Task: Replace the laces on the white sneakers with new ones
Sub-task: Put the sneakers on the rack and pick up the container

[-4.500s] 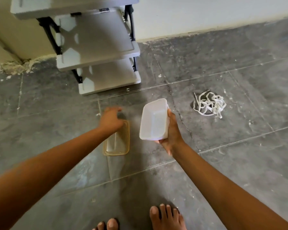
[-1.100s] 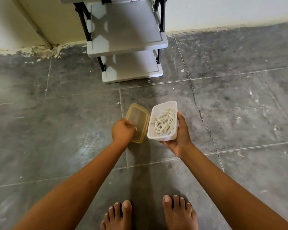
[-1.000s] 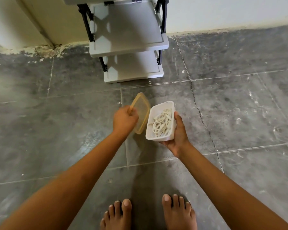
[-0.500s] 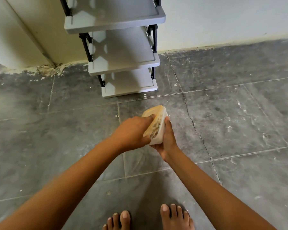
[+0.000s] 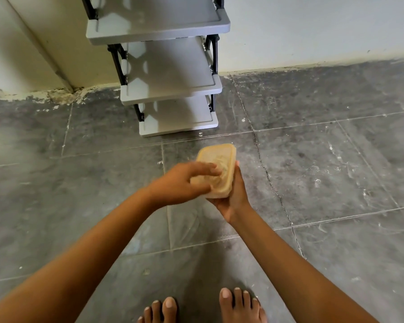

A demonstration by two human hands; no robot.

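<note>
A small rectangular white plastic container is held above the grey tiled floor, in front of the body and tilted with its top towards the camera. It is gripped from beneath and along its right side by the right hand, whose fingers and thumb are curled round it. A translucent yellow plastic lid is laid over the container's mouth. The lid is pressed by the left hand, whose fingers are stretched almost flat across the lid's near half; the hand is blurred, and nothing is seen to be clasped in it. Pale coiled laces are dimly seen through the lid, inside the container. A grey plastic tiered rack with black side struts is stood against the cream wall, beyond the hands. Two bare feet are seen at the bottom edge.
</note>
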